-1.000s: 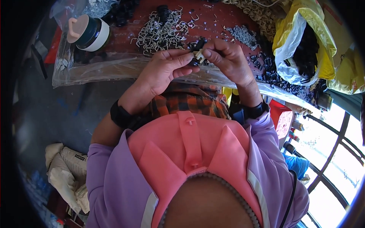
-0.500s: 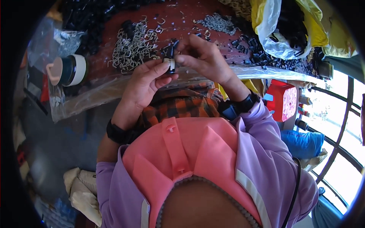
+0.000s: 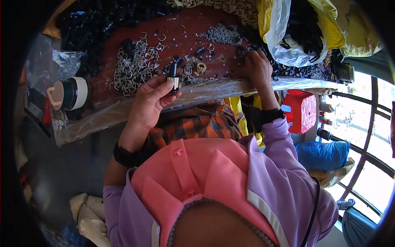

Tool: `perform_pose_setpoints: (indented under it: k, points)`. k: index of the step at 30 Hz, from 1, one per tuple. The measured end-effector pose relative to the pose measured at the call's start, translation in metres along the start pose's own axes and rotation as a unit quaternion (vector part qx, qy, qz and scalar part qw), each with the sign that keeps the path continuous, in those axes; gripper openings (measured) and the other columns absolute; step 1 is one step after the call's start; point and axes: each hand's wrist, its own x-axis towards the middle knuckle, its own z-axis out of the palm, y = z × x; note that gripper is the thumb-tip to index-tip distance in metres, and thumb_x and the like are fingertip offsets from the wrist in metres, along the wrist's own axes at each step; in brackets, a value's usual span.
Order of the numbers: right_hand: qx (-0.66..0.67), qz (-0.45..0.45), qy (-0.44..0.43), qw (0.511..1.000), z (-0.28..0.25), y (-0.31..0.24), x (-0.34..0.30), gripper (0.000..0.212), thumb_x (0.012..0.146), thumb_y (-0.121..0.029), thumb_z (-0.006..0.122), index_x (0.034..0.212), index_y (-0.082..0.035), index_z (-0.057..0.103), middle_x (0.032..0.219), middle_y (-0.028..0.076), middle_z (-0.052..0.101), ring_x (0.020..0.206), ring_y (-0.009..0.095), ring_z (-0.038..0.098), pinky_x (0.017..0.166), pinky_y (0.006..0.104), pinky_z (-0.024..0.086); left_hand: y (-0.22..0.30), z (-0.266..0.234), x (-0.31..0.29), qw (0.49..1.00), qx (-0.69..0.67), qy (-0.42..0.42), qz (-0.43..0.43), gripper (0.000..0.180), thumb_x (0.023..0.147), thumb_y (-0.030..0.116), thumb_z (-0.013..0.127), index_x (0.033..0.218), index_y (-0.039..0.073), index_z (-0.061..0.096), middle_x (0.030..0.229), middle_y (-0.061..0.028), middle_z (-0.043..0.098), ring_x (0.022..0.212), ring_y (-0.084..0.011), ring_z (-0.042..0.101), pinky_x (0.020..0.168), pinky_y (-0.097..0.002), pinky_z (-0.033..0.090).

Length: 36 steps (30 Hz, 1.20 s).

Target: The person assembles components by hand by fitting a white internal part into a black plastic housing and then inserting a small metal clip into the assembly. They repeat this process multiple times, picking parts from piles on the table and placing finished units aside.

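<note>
I am watching the left hand [image 3: 150, 101] pinching a black part [image 3: 177, 83] between thumb and fingers over the near table edge. The thumb is pressing beside its pale insert [image 3: 171, 85], probably steadying it while leaving the upper end uncovered. The right hand [image 3: 258, 71] is hanging apart from it, fingers pointing down near small black pieces [image 3: 284, 69]; I cannot tell whether they are gripping any, since the fingertips are getting lost in shade. Farther out, bent metal hooks [image 3: 138, 66] are lying in a heap beyond the left hand and small silver bits [image 3: 224, 33] are forming another, seemingly separated by kind for easy reach.
</note>
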Motion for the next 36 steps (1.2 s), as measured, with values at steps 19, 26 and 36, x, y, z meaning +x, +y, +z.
perform_pose_setpoints:
  k: [19, 26, 36]
  points:
    - [0.119, -0.031, 0.054, 0.991, 0.012, -0.008, 0.020, 0.013, 0.070, -0.011, 0.054, 0.083, -0.007, 0.054, 0.079, 0.010, 0.052, 0.071, 0.029, 0.052, 0.061, 0.0348, 0.042, 0.000, -0.011, -0.007, 1.000, -0.020, 0.012, 0.008, 0.021, 0.075, 0.012, 0.056, 0.094, 0.002, 0.053, 0.083, -0.0089, 0.058, 0.069, -0.0139, 0.058, 0.058, -0.0181, 0.048]
    - [0.105, -0.044, 0.027, 0.993, 0.016, 0.001, 0.029, 0.016, 0.070, -0.012, 0.056, 0.084, -0.005, 0.054, 0.075, 0.009, 0.053, 0.063, 0.027, 0.053, 0.058, 0.0334, 0.043, 0.000, -0.010, -0.007, 1.000, -0.010, -0.005, 0.008, 0.022, 0.076, 0.013, 0.055, 0.095, 0.002, 0.052, 0.085, -0.0095, 0.058, 0.070, -0.0137, 0.058, 0.058, -0.0180, 0.048]
    - [0.689, 0.150, -0.114, 0.699, -0.023, -0.064, 0.016, 0.021, 0.077, 0.000, 0.049, 0.097, -0.002, 0.052, 0.082, 0.003, 0.056, 0.063, 0.010, 0.050, 0.057, 0.0223, 0.042, 0.003, -0.007, -0.007, 1.000, -0.024, 0.011, 0.011, 0.020, 0.074, 0.013, 0.059, 0.090, 0.002, 0.055, 0.080, -0.0046, 0.058, 0.068, -0.0128, 0.057, 0.059, -0.0183, 0.046]
